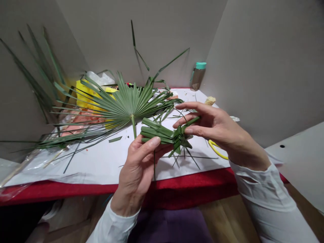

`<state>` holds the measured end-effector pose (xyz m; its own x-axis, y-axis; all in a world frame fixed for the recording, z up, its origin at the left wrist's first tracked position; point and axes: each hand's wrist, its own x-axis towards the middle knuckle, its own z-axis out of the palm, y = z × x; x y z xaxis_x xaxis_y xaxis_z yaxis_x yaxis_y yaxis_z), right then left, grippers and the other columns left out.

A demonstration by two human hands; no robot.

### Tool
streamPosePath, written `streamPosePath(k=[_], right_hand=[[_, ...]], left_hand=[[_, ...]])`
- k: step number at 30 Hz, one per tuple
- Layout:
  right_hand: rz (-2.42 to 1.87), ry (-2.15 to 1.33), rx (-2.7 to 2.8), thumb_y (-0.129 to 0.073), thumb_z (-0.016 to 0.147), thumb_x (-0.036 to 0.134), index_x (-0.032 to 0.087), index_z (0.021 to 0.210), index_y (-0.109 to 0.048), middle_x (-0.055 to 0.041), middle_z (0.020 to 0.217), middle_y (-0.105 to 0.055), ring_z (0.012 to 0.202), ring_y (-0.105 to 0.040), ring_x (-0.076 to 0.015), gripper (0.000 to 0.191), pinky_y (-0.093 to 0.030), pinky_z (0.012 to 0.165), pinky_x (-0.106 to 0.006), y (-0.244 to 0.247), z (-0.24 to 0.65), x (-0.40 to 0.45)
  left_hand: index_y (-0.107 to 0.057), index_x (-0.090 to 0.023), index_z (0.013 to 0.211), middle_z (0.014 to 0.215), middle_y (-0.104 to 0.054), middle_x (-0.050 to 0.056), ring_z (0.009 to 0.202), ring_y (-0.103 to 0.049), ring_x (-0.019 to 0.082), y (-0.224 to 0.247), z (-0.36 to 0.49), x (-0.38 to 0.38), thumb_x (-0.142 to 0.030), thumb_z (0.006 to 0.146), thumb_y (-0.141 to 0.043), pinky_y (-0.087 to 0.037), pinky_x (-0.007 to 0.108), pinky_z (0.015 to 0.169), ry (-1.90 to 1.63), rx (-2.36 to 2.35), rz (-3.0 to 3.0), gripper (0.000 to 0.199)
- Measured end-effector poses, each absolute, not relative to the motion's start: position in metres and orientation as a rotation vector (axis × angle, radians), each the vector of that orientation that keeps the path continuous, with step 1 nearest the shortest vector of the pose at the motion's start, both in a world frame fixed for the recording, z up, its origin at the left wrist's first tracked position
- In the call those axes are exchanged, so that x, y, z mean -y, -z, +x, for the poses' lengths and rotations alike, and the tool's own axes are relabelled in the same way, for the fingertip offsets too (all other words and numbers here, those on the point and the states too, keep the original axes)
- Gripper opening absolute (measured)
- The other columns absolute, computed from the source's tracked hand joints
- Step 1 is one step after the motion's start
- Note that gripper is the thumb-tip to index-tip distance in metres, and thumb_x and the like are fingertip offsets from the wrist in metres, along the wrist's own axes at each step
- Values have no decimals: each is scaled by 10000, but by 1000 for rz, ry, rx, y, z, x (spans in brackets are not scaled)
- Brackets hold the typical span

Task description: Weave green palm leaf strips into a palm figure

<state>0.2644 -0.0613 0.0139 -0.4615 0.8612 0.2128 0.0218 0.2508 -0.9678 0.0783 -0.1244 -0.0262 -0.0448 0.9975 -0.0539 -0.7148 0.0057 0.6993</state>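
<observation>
1. Your left hand [138, 172] – thumb on top, fingers beneath, grasping the woven palm-strip piece [158, 131].
2. Your right hand [217, 130] – fingers curled, pinching a strip at the piece's right end.
3. Fan palm frond [131, 101] lies just beyond your left fingertips, on white paper sheet [101, 165].
4. Yellow loop handle [215, 149] sits just below your right fingers.
</observation>
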Motion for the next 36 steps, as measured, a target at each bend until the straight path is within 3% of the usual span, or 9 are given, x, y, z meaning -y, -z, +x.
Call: streamPosePath(k=[4, 6, 13, 17, 20, 27, 34, 36], right_hand=[[-809, -1086, 1611, -784, 888, 204, 232, 1188, -726, -22, 1138, -785, 1102, -718, -151, 307, -562, 923, -243, -6, 259, 63], [-847, -855, 1593, -762, 901, 183, 225, 1110, -763, -20, 1174, -772, 1137, -702, -157, 213, -547, 964, -255, -5, 256, 68], [-848, -263, 1798, -697, 945, 128, 135, 1012, -760, -30, 959, -729, 937, -659, -125, 93, -514, 872, -268, -6, 235, 101], [-852, -75, 1872, -737, 931, 198, 51, 1062, -744, -79, 928, -725, 883, -633, -156, 197, -508, 814, -312, 3, 219, 109], [-864, 50, 1843, -747, 914, 185, 33, 1067, -726, -87, 892, -723, 820, -617, -173, 217, -499, 756, -344, 12, 210, 109], [-922, 28, 1746, -702, 910, 117, 61, 1069, -713, -37, 853, -702, 811, -631, -134, 169, -507, 773, -290, 18, 202, 109], [-973, 11, 1738, -710, 918, 144, 102, 973, -704, -30, 862, -739, 788, -628, -126, 69, -499, 776, -290, 18, 200, 112], [-972, -2, 1727, -699, 929, 155, 105, 961, -704, -34, 867, -750, 795, -640, -130, 59, -503, 778, -295, 19, 199, 112]], left_hand=[[-800, -201, 798, 812, -822, 11, 717, -774, 164, 31, 72, 127, -167, 750, -856, -669, 293, 724, -1592, -679, 436, 81], [-807, -197, 828, 848, -832, 21, 738, -781, 164, 32, 70, 129, -160, 768, -842, -672, 285, 732, -1623, -658, 433, 79], [-828, -230, 947, 916, -846, 19, 787, -787, 130, 32, 75, 129, -122, 839, -779, -655, 222, 779, -1690, -607, 481, 160], [-826, -240, 990, 928, -841, 4, 833, -784, 111, 33, 81, 128, -134, 829, -802, -619, 150, 776, -1745, -609, 489, 195], [-830, -251, 915, 892, -834, -17, 819, -781, 105, 36, 85, 128, -147, 782, -851, -609, 137, 768, -1761, -611, 459, 171], [-830, -249, 852, 826, -825, -31, 781, -779, 112, 46, 89, 124, -258, 665, -951, -606, 132, 764, -1774, -592, 349, 223], [-815, -228, 749, 704, -778, -31, 682, -756, 132, 46, 93, 125, -256, 593, -990, -611, 172, 633, -1667, -683, 359, 236], [-822, -226, 765, 715, -787, -37, 692, -756, 124, 42, 95, 125, -218, 594, -989, -619, 175, 668, -1666, -707, 364, 239]])
